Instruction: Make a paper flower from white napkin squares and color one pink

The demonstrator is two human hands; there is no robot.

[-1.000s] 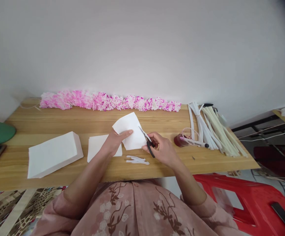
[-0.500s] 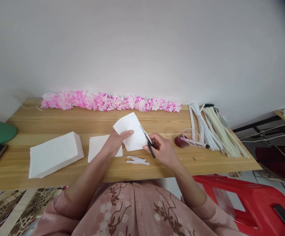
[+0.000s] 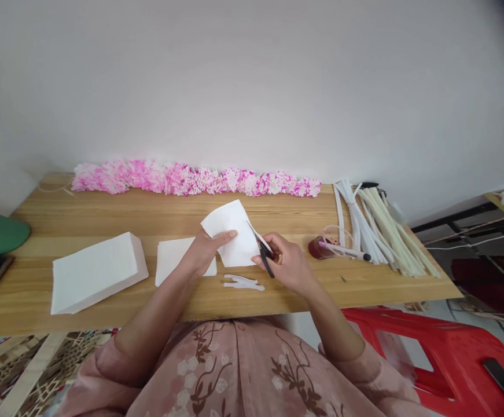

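My left hand (image 3: 206,249) pinches a white sheet of paper (image 3: 234,220) by its left side, thumb on top, and holds it above the table. On the handles of black-handled scissors (image 3: 266,258) my right hand (image 3: 290,263) is closed. The scissor blades lie along the paper's right edge, where a narrow strip curls away. Below the paper, a few thin white strips (image 3: 243,282) lie on the wood. A flat stack of white paper (image 3: 171,258) sits partly under my left forearm, and a thick block of white paper (image 3: 95,275) lies farther left.
Pink-and-white ruffled flowers (image 3: 147,176) line the table's back edge by the wall. To the right stand a small jar of dark red liquid (image 3: 319,248), a white marker (image 3: 351,253) and bundled white strips (image 3: 360,223). A red stool (image 3: 451,347) is beyond the front edge.
The scissors have moved very slightly along the paper's right edge, and the cut strip stands out a little more. The paper has shifted a touch to the right.
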